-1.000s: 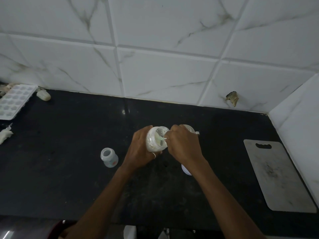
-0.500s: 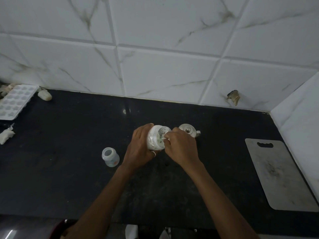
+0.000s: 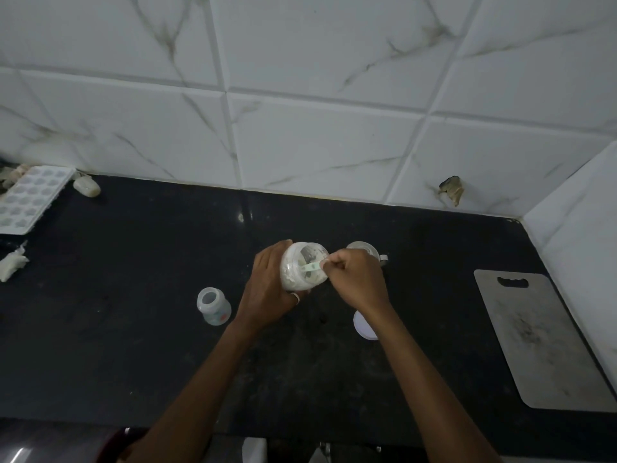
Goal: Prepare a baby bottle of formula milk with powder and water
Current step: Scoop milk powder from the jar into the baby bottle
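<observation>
My left hand (image 3: 267, 289) grips a clear powder jar (image 3: 300, 267), tilted with its open mouth toward the right above the black counter (image 3: 133, 329). White powder fills the jar's lower side. My right hand (image 3: 357, 279) pinches a pale green scoop (image 3: 310, 268) whose bowl end reaches into the jar's mouth. An open, uncapped baby bottle (image 3: 213, 305) stands upright on the counter to the left of my left hand. A white round lid (image 3: 364, 325) lies flat under my right wrist. Behind my right hand sits a small metal lidded pot (image 3: 365, 250), partly hidden.
A grey cutting board (image 3: 541, 339) lies at the right by the side wall. At the far left are a white ice tray (image 3: 30, 198), a small white object (image 3: 86, 188) and crumpled white pieces (image 3: 11, 265). The marble-tiled wall (image 3: 317, 145) borders the counter's back.
My right hand has shifted slightly, keeping the scoop inside the jar's mouth. The white lid under my right wrist shows again. The jar stays tilted in my left hand.
</observation>
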The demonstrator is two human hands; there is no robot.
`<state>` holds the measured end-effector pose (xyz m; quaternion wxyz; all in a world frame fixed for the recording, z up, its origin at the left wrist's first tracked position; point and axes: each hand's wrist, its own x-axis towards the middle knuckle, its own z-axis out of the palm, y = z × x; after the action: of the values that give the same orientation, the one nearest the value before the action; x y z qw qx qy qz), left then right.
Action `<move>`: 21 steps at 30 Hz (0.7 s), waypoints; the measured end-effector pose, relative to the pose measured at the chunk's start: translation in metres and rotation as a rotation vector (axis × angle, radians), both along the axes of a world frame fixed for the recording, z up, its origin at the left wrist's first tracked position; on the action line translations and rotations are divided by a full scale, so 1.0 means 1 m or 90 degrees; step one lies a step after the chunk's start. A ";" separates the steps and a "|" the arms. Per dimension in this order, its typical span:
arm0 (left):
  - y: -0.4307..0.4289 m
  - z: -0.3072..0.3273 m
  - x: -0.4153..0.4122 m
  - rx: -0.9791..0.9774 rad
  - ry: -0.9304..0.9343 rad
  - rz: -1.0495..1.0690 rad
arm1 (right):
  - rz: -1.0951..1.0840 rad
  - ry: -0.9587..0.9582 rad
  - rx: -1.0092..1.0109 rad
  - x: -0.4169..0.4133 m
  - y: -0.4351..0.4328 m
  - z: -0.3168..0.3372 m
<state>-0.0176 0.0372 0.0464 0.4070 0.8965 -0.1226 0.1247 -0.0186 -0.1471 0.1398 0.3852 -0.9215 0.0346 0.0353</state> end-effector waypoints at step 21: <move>-0.011 -0.021 0.002 -0.062 0.077 0.010 | -0.173 0.070 0.203 -0.002 -0.018 0.008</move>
<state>-0.0156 0.0263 0.0257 0.4559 0.8824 -0.0850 0.0795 -0.0208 -0.1650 0.1476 0.5249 -0.8324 0.1737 0.0380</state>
